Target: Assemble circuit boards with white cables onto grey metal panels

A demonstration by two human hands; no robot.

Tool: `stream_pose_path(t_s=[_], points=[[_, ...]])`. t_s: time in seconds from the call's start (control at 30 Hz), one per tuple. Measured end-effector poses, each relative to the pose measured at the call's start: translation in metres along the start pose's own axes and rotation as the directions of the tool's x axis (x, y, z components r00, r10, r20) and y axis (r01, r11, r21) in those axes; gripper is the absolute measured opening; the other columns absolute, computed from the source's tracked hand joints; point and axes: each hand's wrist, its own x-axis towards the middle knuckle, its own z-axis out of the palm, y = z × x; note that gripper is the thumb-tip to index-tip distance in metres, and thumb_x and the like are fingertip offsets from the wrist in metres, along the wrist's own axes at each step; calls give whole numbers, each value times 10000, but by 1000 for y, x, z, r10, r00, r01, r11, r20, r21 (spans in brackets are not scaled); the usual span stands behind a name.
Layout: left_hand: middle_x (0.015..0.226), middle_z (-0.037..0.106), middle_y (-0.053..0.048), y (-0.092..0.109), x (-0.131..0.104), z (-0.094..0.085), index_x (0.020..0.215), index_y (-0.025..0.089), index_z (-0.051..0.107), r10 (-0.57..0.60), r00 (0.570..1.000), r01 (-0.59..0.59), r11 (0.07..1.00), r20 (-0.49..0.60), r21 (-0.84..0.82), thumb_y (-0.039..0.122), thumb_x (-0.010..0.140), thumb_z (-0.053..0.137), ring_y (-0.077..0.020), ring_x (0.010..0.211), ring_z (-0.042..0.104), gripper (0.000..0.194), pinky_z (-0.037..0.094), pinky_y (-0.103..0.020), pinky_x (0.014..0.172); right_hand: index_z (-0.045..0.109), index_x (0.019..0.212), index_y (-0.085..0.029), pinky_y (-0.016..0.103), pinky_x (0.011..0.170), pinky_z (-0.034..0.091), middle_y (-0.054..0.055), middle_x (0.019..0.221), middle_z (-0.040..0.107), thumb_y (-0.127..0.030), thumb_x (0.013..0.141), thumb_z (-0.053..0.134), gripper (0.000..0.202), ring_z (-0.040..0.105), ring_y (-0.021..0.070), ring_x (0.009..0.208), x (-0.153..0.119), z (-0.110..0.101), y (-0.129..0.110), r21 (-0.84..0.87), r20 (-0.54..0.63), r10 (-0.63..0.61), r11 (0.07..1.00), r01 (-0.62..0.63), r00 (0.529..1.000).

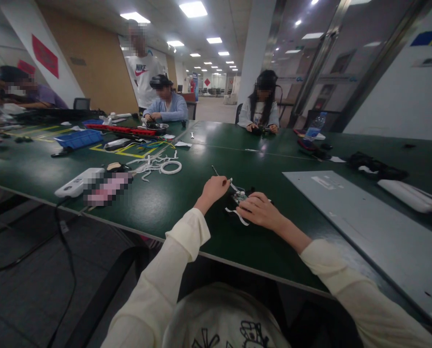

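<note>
My left hand [216, 190] is closed, with thumb and fingertips pinching the end of a short white strip [233, 185]. The strip runs toward a small black device with an exposed circuit board [240, 196], lying on the green table. My right hand [261, 210] curls over the near right side of this device and grips it, hiding much of it. Another white strip [238, 217], which looks like a flat ribbon cable, sticks out below the right fingers. Just beyond my left hand lies a thin dark rod [215, 170]; its near end is hidden.
A grey panel [364, 212] lies right. Left are a white power strip [80, 182], a white ring [171, 167], scattered white strips [148, 166] and a blue bin [80, 138]. Two people [167, 104] [261, 104] sit across the table; a water bottle [315, 128] stands far right.
</note>
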Motion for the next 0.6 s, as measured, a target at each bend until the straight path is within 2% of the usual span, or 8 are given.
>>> stream_pose_path(t_s=[0.17, 0.37, 0.47, 0.6], points=[[780, 660, -62, 1, -1, 3, 781, 165, 655, 95, 990, -86, 993, 106, -86, 475, 843, 423, -150, 692, 590, 392, 388, -230, 615, 597, 871, -220, 355, 869, 356, 4, 879, 599, -121, 821, 540, 125, 463, 147, 852, 2, 2, -2, 1, -14, -9, 1000, 9, 1000], [747, 642, -42, 2, -3, 1, 762, 173, 635, 157, 976, -141, 984, 151, -111, 500, 815, 456, -146, 647, 568, 377, 376, -230, 558, 601, 894, -208, 378, 887, 347, 23, 898, 590, -223, 849, 519, 95, 465, 163, 867, 3, 1, -3, 24, 82, -41, 999, 39, 996], [744, 632, -44, 3, -4, -1, 772, 174, 627, 163, 972, -147, 984, 168, -104, 512, 806, 468, -149, 642, 561, 375, 379, -236, 559, 609, 934, -210, 405, 907, 340, 43, 926, 590, -369, 856, 503, 206, 466, 183, 891, 3, 2, -1, 85, 125, -28, 996, 18, 992], [768, 636, -48, 5, -5, -4, 796, 179, 623, 164, 969, -149, 984, 183, -94, 454, 823, 472, -152, 672, 569, 315, 395, -238, 595, 536, 1200, -196, 438, 927, 340, 106, 1142, 544, -490, 801, 527, 496, 439, 244, 1042, 3, -6, 6, 223, 249, -15, 974, -42, 968]])
